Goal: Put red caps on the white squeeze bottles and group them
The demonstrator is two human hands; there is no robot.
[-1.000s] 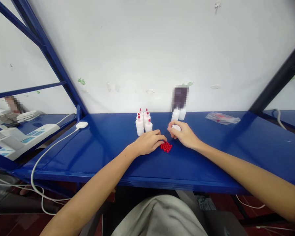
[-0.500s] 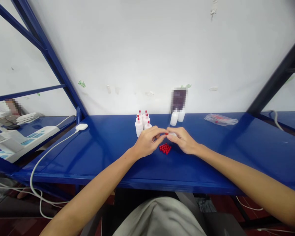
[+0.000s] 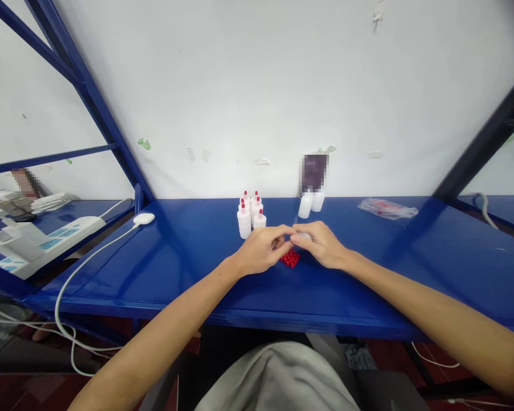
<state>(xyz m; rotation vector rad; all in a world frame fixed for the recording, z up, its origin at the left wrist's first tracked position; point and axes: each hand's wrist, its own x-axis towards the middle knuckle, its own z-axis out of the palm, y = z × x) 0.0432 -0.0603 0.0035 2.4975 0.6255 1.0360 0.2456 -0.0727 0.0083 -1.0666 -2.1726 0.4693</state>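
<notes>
My right hand (image 3: pixel 323 246) is closed around a small white squeeze bottle (image 3: pixel 304 234), tipped on its side with the nozzle end toward the left. Fingers and thumb of my left hand (image 3: pixel 263 249) are pinched at that nozzle end, where a red cap was visible a moment ago; now the fingertips hide it. Just below both hands lies a small pile of red caps (image 3: pixel 290 260) on the blue table, partly covered by my left thumb. Several white bottles with red caps (image 3: pixel 244 221) stand upright beyond my left hand. Two white bottles without red caps (image 3: pixel 305 206) stand behind my right hand.
A clear plastic bag (image 3: pixel 388 208) with something red in it lies at the back right of the blue table (image 3: pixel 175 268). On the left are a white power strip (image 3: pixel 68 234) and a white cable with a round pad (image 3: pixel 144 218). Blue frame posts (image 3: pixel 107 120) flank the table.
The red cap between my hands has gone out of sight behind my fingertips. My left hand has shifted slightly, its thumb now covering part of the cap pile. The view has moved a little.
</notes>
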